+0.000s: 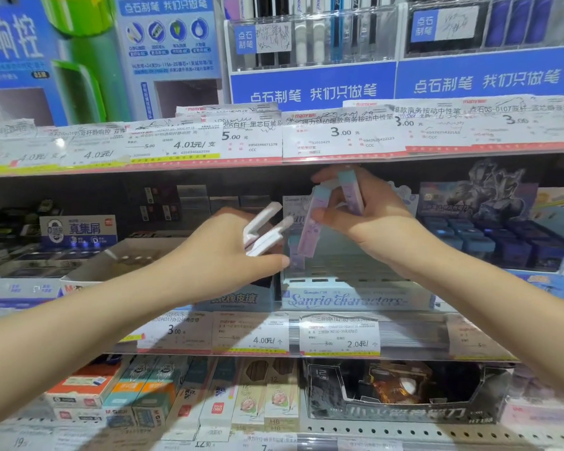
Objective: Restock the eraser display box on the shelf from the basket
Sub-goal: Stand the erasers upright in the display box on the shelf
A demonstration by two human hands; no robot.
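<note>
left hand (228,252): gripping white erasers (266,231) | right hand (368,219): pinching pastel erasers (331,211), lower ends inside display box (355,299) | box: middle shelf (414,336), at its front edge, mostly unfilled | basket: not seen

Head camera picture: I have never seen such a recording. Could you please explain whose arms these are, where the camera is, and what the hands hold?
There is no robot here. A person wears the camera on the head, so both arms reach in from below. They face a stationery shelf with price tags. The left hand holds a few white stick erasers. The right hand holds pastel stick erasers in its fingers, above the light blue display box on the middle shelf. The basket is not visible.
</note>
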